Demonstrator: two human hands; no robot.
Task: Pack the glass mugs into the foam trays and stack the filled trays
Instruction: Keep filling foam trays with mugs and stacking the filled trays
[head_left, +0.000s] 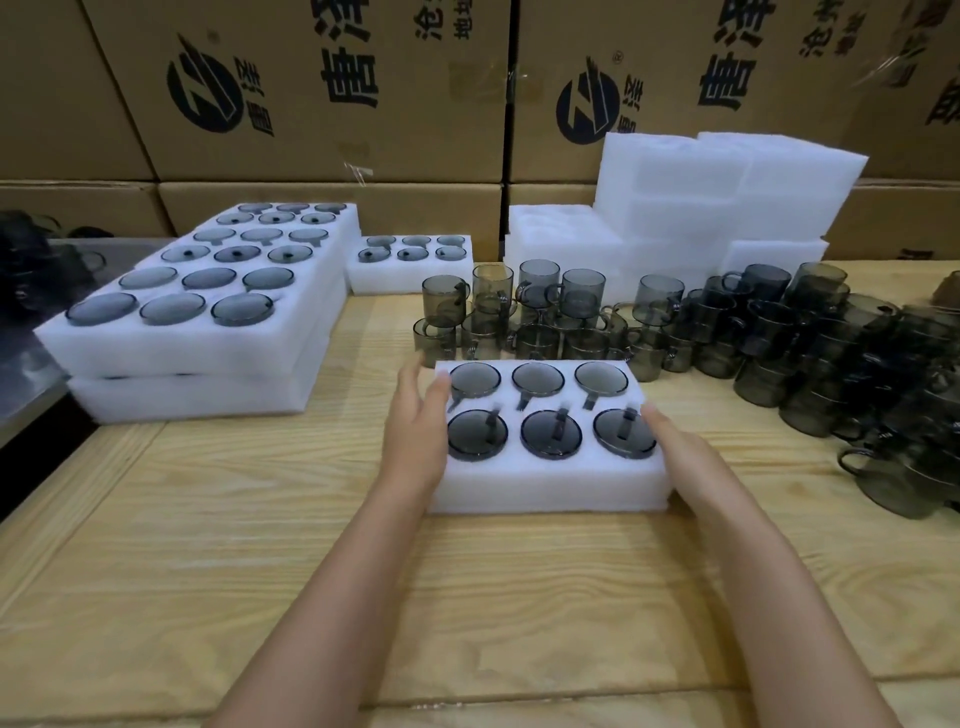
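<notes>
Both grips press open-palmed on the short ends of the filled tray (545, 483), left hand (421, 421) and right hand (678, 454), with the stack (197, 358) nearer the left hand.

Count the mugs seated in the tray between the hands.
6, filling every slot of the foam tray: far-left mug, far-middle mug, far-right mug, near-left mug, near-middle mug, near-right mug. None appear hidden.
</notes>
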